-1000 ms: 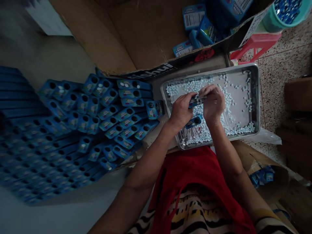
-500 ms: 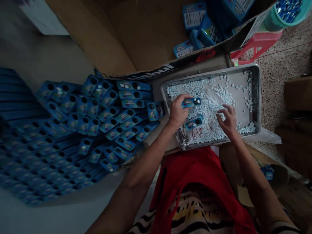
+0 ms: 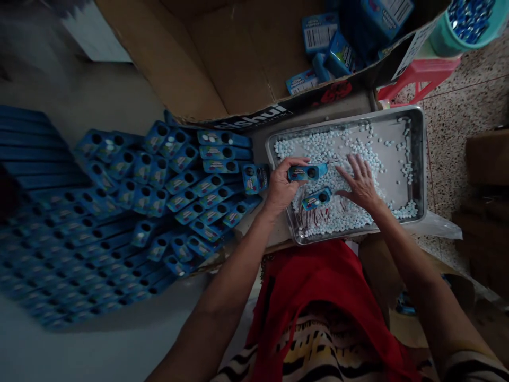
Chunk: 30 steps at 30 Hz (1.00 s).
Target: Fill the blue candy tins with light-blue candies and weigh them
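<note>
Right up against the person's body, there's the red apron (image 3: 314, 270), and just past it the metal tray (image 3: 422, 159). Look at the left hand (image 3: 280, 185): thumb and fingers clamped on one end of a blue packet (image 3: 300, 172), over the tray's left part, dark opening facing up! A second packet (image 3: 316, 199) lies close by, among pale pellets (image 3: 338, 223). Now the right hand (image 3: 361, 185), fingers spread wide above them; whether it touches, I can't tell. Off left, stacked blue packs (image 3: 147, 185). Beyond the tray, a cardboard carton (image 3: 234, 58), then a pink stool (image 3: 431, 71) and teal bucket (image 3: 444, 40).
</note>
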Tool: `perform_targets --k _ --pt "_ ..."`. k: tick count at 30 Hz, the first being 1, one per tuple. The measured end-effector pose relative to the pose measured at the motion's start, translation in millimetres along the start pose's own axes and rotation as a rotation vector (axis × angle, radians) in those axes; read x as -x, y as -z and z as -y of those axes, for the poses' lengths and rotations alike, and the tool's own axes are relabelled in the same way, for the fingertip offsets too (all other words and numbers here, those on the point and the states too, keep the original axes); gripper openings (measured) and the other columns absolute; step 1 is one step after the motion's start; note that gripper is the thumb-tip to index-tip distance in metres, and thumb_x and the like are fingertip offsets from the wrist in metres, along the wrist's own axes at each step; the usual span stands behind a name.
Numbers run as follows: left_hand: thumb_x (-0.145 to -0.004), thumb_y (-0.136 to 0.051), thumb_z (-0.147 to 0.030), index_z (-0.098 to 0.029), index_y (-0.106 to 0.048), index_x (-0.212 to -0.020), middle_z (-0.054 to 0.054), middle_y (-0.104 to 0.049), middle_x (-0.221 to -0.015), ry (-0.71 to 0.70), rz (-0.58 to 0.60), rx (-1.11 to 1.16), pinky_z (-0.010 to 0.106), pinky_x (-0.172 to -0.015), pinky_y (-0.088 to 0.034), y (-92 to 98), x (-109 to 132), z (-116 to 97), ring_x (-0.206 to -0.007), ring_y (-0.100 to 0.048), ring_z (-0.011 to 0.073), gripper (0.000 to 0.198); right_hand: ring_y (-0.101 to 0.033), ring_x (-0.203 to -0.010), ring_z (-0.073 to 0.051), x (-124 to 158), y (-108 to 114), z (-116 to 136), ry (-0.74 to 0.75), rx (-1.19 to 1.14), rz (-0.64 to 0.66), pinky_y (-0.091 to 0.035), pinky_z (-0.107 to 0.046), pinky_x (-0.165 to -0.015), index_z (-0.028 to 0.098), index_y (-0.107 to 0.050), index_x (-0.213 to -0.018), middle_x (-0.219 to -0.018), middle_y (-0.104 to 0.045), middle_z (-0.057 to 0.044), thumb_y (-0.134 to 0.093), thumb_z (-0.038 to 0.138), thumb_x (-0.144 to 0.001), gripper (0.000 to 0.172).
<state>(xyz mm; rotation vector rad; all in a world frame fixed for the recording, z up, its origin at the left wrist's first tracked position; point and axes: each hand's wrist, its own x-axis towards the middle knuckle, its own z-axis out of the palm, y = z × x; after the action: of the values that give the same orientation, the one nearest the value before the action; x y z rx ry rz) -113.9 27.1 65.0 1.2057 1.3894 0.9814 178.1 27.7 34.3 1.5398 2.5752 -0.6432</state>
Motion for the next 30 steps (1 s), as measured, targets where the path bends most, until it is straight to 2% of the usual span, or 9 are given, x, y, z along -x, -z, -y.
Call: perform_targets --k 4,8,11,13,15,18,21,25,30 --pt "-0.079 -0.078 -0.020 -0.024 -0.063 -0.113 0.008 -0.078 -0.133 -0.006 -0.020 0.044 0.042 -0.113 -0.058 -0.9 4 7 -0.127 -0.074 0.0240 0.036 -0.040 -0.160 -0.042 -33 -7 8 0.150 -0.008 0.111 -0.033 -0.063 -0.129 0.026 -0.065 -0.147 -0.171 -0.050 -0.015 -0.058 0.054 -0.106 0.051" --pt "-0.077 -0.084 -0.025 -0.022 -0.067 -0.114 0.008 -0.080 -0.124 0.031 -0.052 -0.022 0.041 -0.110 -0.059 0.6 1 14 -0.119 -0.076 0.0248 0.040 -0.069 -0.113 -0.033 -40 -12 13 -0.108 -0.238 0.029 -0.052 -0.046 -0.099 0.021 -0.072 -0.104 -0.114 -0.077 -0.016 -0.050 0.047 -0.109 0.035" --pt "-0.076 -0.083 -0.023 -0.021 -0.073 -0.114 0.004 -0.081 -0.116 0.042 -0.063 -0.112 0.036 -0.105 -0.059 1.2 -4 11 -0.111 -0.076 0.0229 0.039 -0.063 -0.077 -0.021 -36 -3 13 -0.517 -0.800 -0.257 -0.048 -0.032 -0.070 0.024 -0.061 -0.086 -0.080 -0.068 -0.006 -0.052 0.060 -0.105 0.042" --pt "-0.076 -0.081 -0.018 -0.021 -0.075 -0.114 0.002 -0.081 -0.115 0.028 -0.053 -0.164 0.034 -0.102 -0.060 0.0 -6 5 -0.108 -0.076 0.0223 0.039 -0.054 -0.063 -0.016 -35 11 15 -0.640 -1.300 -0.374 -0.042 -0.028 -0.058 0.026 -0.056 -0.082 -0.071 -0.060 0.000 -0.059 0.067 -0.098 0.045" --pt "-0.074 -0.078 -0.012 -0.021 -0.077 -0.112 0.001 -0.082 -0.113 0.024 -0.046 -0.203 0.033 -0.098 -0.060 -2.8 -8 -2 -0.105 -0.076 0.0221 0.039 -0.053 -0.061 -0.013 -37 28 21 -0.606 -1.714 -0.423 -0.043 -0.026 -0.055 0.026 -0.055 -0.080 -0.071 -0.060 0.002 -0.070 0.067 -0.091 0.045" --pt "-0.071 -0.076 -0.006 -0.021 -0.079 -0.111 0.001 -0.083 -0.113 0.038 -0.047 -0.251 0.033 -0.100 -0.059 -8.4 -9 -13 -0.106 -0.076 0.0223 0.043 -0.056 -0.065 -0.012 -44 54 44 -0.455 -2.030 -0.468 -0.049 -0.025 -0.059 0.026 -0.055 -0.079 -0.076 -0.063 0.002 -0.078 0.060 -0.089 0.042" --pt "-0.071 -0.075 -0.002 -0.022 -0.079 -0.112 0.002 -0.083 -0.118 0.044 -0.026 -0.276 0.034 -0.106 -0.058 -14.3 -10 -20 -0.113 -0.075 0.0228 0.046 -0.055 -0.067 -0.013 -57 72 76 -0.332 -2.095 -0.515 -0.051 -0.027 -0.065 0.026 -0.054 -0.078 -0.075 -0.059 0.003 -0.074 0.057 -0.096 0.041" --pt "-0.072 -0.072 0.000 -0.021 -0.078 -0.114 0.002 -0.082 -0.119 0.029 0.004 -0.260 0.035 -0.107 -0.058 -21.2 -11 -23 -0.116 -0.075 0.0233 0.048 -0.053 -0.070 -0.014 -75 77 109 -0.262 -1.935 -0.585 -0.050 -0.028 -0.070 0.026 -0.050 -0.073 -0.071 -0.050 0.003 -0.071 0.059 -0.100 0.048" --pt "-0.073 -0.073 0.001 -0.021 -0.078 -0.117 0.003 -0.082 -0.120 0.010 0.012 -0.261 0.036 -0.108 -0.058 -23.1 -9 -22 -0.116 -0.075 0.0231 0.049 -0.044 -0.064 -0.013 -86 63 107 -0.313 -1.877 -0.628 -0.046 -0.026 -0.065 0.026 -0.048 -0.073 -0.068 -0.041 0.006 -0.070 0.062 -0.101 0.050"
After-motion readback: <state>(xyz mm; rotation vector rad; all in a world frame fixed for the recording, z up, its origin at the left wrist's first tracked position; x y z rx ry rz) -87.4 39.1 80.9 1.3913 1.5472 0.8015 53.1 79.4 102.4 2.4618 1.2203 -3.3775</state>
